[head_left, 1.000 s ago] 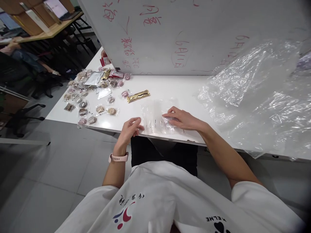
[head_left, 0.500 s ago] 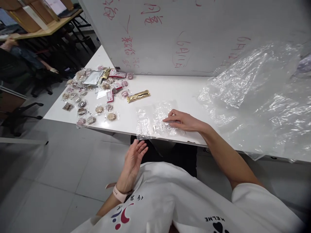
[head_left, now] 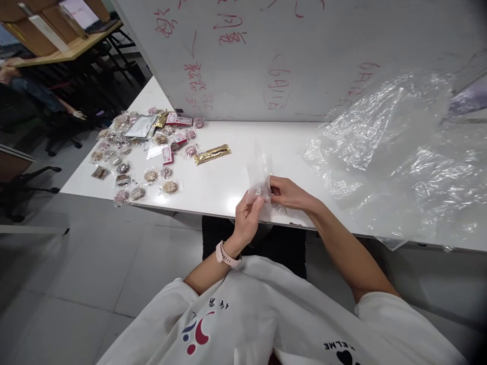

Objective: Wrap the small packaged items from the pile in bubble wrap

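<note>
A clear plastic bag (head_left: pixel 257 170) stands raised off the white table between my two hands. My left hand (head_left: pixel 247 215) pinches its lower left side, thumb in front. On the other side my right hand (head_left: pixel 291 193) has its fingers curled against the bag's right edge; the fingertips are partly hidden. Some clear film lies under the right hand at the table's front edge. Left of the bag, a gold stick packet (head_left: pixel 213 154) lies flat on the table, apart from both hands.
Several wrapped snacks (head_left: pixel 122 167) crowd the table's left end, with red-and-white packets (head_left: pixel 178 119) and a silver pouch (head_left: pixel 141 126). A large heap of clear plastic (head_left: pixel 388 167) covers the right side. Behind rises a whiteboard (head_left: pixel 323 61) with red writing. Another person's hand (head_left: pixel 79 115) shows far left.
My left hand has come up from below the table edge and taken hold of the plastic bag. The bag, flat before, is now lifted upright between both hands.
</note>
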Tool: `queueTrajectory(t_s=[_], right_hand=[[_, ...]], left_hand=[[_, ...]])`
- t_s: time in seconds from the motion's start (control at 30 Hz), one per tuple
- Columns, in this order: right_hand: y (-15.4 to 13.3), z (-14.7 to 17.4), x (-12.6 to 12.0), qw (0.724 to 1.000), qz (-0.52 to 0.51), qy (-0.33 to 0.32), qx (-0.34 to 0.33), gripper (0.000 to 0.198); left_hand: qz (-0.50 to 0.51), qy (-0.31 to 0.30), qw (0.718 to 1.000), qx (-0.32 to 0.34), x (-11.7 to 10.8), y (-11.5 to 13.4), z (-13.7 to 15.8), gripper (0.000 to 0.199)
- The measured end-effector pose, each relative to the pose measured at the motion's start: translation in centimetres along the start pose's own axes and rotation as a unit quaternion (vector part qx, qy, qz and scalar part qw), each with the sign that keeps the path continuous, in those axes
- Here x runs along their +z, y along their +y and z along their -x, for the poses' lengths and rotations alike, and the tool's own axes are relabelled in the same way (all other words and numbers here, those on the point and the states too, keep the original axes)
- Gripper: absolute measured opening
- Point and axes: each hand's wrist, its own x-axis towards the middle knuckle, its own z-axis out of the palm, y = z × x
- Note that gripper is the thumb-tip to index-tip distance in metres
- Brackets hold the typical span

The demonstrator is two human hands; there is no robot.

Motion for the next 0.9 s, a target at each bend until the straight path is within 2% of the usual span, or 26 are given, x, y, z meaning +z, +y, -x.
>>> queueTrajectory(t_s=[0.1,0.27,0.4,0.43,0.5,0.57,0.6,0.63,0.67,0.73,0.8,0.83,0.9], right_hand=[[0.1,0.2,0.3,0.999,-0.012,0.031,0.021,0.013],[0.4,1.1,0.1,0.996,-0.073,0.047,0.034,0.021],[1.1,2.5,-0.4,0.990,-0.114,0.069,0.046,0.018],[1.2,2.8,-0.5,0.989,-0.101,0.095,0.045,0.019],[1.1,3.5,-0.9,0.981,-0.040,0.191,0.020,0.020],[0.7,4.0,-1.5,0.950,0.058,0.305,-0.014,0.023],[0.5,4.2,-1.8,0.934,0.114,0.336,-0.029,0.026],[0.4,4.4,-2.1,0.926,0.166,0.336,-0.041,0.031],[0.5,4.4,-2.3,0.927,0.212,0.304,-0.052,0.036],[0.9,4.4,-2.6,0.943,0.260,0.188,-0.084,0.046],[1.9,4.4,-2.5,0.956,0.254,0.085,-0.116,0.056],[2.4,4.4,-2.4,0.960,0.242,0.060,-0.125,0.060],[3.2,4.6,-1.8,0.966,0.222,0.055,-0.121,0.063]], left_hand=[[-0.013,-0.064,0.997,0.030,0.6,0.2,0.0,0.041],[0.003,-0.147,0.984,0.097,-0.1,0.3,-0.7,0.051],[-0.143,-0.191,0.962,0.130,-0.2,0.3,-1.2,0.039],[-0.185,-0.198,0.951,0.150,-0.1,0.2,-1.3,0.036],[-0.245,-0.205,0.927,0.195,0.2,0.0,-1.5,0.031],[-0.274,-0.212,0.910,0.227,0.3,-0.2,-1.7,0.029],[-0.284,-0.217,0.903,0.238,0.3,-0.2,-1.8,0.028],[-0.292,-0.223,0.897,0.245,0.3,-0.2,-2.0,0.028],[-0.297,-0.229,0.892,0.252,0.1,-0.1,-2.2,0.027],[-0.299,-0.245,0.884,0.264,-0.3,0.1,-2.6,0.025],[-0.288,-0.262,0.881,0.268,-0.9,0.2,-3.1,0.022],[-0.278,-0.275,0.881,0.268,-1.3,0.3,-3.4,0.022],[-0.265,-0.306,0.876,0.261,-2.2,0.2,-3.9,0.024]])
